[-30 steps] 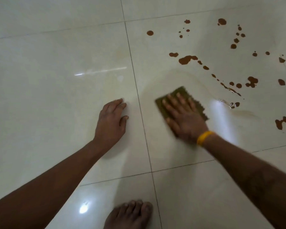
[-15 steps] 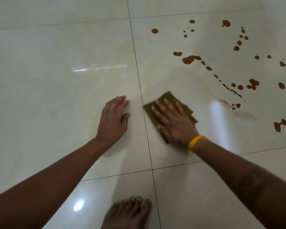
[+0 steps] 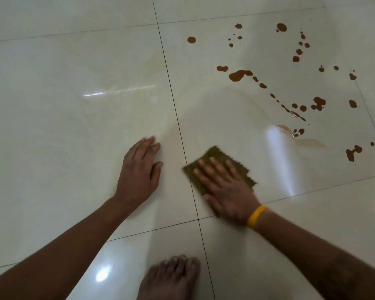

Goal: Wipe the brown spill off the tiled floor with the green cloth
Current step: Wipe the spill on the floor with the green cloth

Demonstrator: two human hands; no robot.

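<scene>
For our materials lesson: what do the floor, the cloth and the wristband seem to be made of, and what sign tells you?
Tiled floor: probably glazed ceramic or polished stone, glossy; it mirrors lights and has thin grout lines.
Green cloth: seemingly woven or fibrous fabric, matt, with a zigzag-cut edge.
Yellow wristband: likely rubber or silicone, smooth and plain; uncertain.
</scene>
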